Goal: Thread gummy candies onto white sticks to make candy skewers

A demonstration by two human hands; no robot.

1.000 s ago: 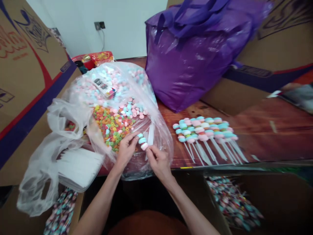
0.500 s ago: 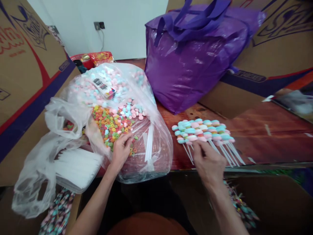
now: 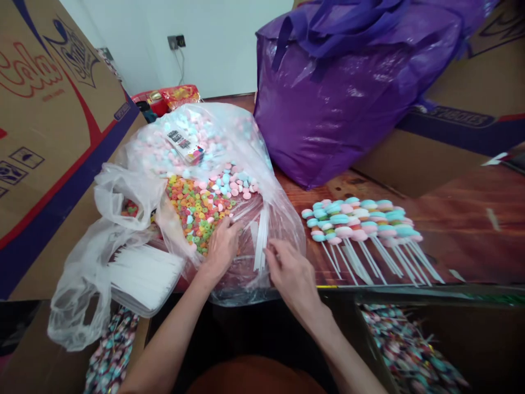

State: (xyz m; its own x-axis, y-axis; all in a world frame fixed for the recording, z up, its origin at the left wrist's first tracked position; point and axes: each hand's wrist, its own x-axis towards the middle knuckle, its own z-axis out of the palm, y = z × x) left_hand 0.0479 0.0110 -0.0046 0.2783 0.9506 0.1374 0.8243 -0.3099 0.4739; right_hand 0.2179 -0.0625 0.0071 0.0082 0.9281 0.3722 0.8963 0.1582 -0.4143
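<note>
My left hand (image 3: 223, 242) is at the right side of a pile of colourful ring candies (image 3: 199, 208). Its fingers are bent together, and whatever lies between them is hidden. My right hand (image 3: 292, 269) reaches in from the right, thumb and forefinger slightly apart at the edge of a few white sticks (image 3: 261, 235) on the clear plastic bag (image 3: 283, 219). Pink and blue marshmallows (image 3: 233, 181) lie behind the rings. Farther right, a row of marshmallow skewers (image 3: 361, 219) rests on the table, white sticks pointing towards me.
A tub of white sticks (image 3: 143, 273) and a thin plastic bag (image 3: 82, 290) are at the left. A purple bag (image 3: 353, 104) stands behind, between cardboard boxes (image 3: 57, 131). Below the table edge, open boxes hold many wrapped skewers (image 3: 406, 345).
My right hand has moved left, from the skewer row to the loose white sticks. My left hand stays by the ring candies. The view has shifted slightly.
</note>
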